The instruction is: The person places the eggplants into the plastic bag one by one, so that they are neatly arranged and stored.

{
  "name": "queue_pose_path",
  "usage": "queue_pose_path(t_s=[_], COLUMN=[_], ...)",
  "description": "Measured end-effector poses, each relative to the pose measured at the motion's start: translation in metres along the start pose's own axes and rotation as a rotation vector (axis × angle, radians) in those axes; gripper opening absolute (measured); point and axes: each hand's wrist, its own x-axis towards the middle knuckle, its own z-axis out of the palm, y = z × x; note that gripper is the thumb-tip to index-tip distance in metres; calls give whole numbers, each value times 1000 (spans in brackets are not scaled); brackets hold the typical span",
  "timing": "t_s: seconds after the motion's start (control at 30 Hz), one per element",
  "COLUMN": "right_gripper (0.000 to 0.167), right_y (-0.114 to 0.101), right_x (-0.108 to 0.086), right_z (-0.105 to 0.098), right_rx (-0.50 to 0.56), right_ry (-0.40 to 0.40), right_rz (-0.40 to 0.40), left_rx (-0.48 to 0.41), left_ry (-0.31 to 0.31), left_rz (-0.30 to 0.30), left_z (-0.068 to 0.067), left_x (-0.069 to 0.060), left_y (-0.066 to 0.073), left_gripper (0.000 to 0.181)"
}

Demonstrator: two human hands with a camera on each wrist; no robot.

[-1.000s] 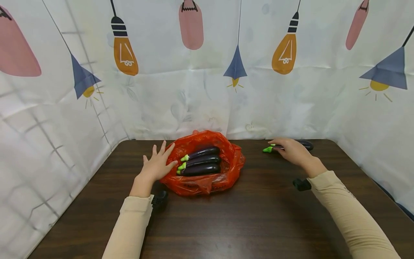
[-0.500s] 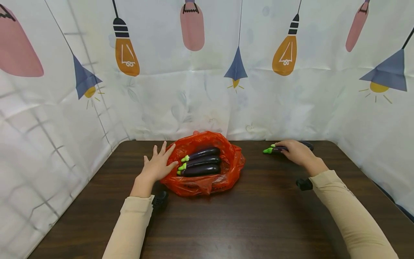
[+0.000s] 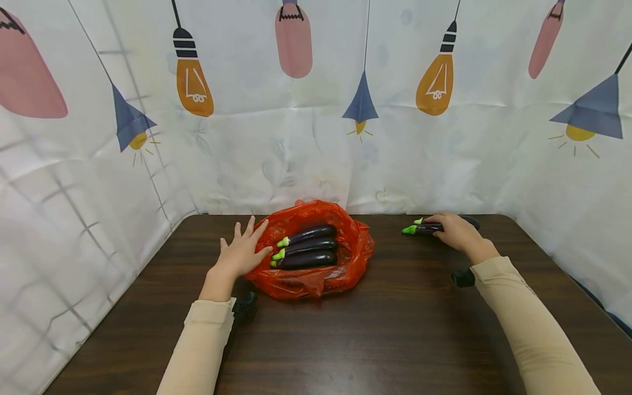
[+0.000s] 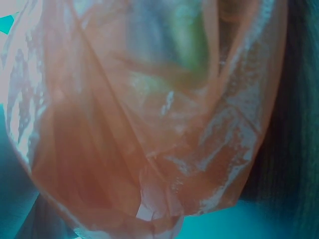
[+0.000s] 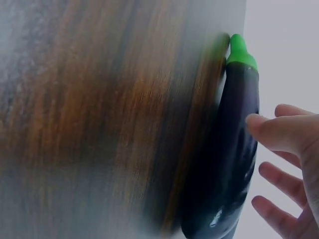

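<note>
Three dark purple eggplants (image 3: 313, 246) with green stems lie side by side inside an open red plastic bag (image 3: 364, 244) in the head view. My left hand (image 3: 237, 255) is at the bag's left rim, fingers spread wide; the left wrist view shows mostly the translucent bag wall (image 4: 99, 164). At the far right of the table, my right hand (image 3: 456, 230) reaches over two more eggplants, a front one (image 3: 425, 228) and a back one (image 3: 470, 220). The right wrist view has my thumb at the side of one eggplant (image 5: 224, 144), the other fingers loosely bent beyond it.
Everything rests on a dark wooden table (image 3: 345, 340). A white curtain (image 3: 316, 142) printed with lamps and bulbs hangs behind the table and at both sides. A dark device is worn at each wrist.
My right hand has shifted slightly right along the two eggplants, so more of the front one shows. The left hand and the bag hold their place.
</note>
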Motion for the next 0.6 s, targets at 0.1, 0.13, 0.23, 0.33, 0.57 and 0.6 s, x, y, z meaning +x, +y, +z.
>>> queue_pose_path(t_s=[0.1,0.13,0.23,0.33,0.57,0.6], right_gripper=[50,51,54,54,51,51], right_y=[3,4,8,10,10,10], right_x=[1,2,3,4,5,5], right_z=[1,1,3,4,6,6], right_rx=[-4,-6,-14,-24,-51,-55], right_ry=[-35,-43,-55,-62,-71,-70], right_rz=[32,41,61,72,66,63], left_rx=[-2,-2,-4,1,5,1], left_ry=[1,1,-1,-2,-3,-3], left_rz=[2,2,3,2,1,0], left_z=[0,0,1,1,1,1], left_x=[0,0,1,1,1,1], left_y=[0,0,0,0,-1,-1], left_gripper=[76,76,76,75,76,76])
